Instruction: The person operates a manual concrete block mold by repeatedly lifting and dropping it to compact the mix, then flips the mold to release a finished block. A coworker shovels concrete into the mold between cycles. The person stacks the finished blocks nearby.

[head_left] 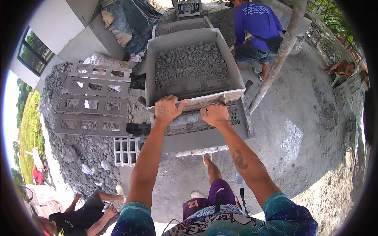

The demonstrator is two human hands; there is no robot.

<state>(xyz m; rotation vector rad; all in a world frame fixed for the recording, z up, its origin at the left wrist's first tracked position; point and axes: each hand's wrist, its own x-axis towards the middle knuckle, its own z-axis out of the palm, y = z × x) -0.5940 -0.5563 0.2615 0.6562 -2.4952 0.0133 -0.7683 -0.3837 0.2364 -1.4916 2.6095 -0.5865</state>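
One grey box (197, 103) of gravel (193, 67), just beyond left hand (167, 108) and right hand (215, 114); fingers gripping its near side; mouth upward; long axis unclear from here.

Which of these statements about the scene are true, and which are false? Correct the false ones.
1. The left hand and right hand are both on the near side of the grey box. True.
2. The grey box is filled with water. False: it holds grey gravelly material.
3. A co-worker in a blue shirt is left of the slanting pole. True.
4. The left hand is nearer the slanting pole than the right hand. False: the right hand is nearer.
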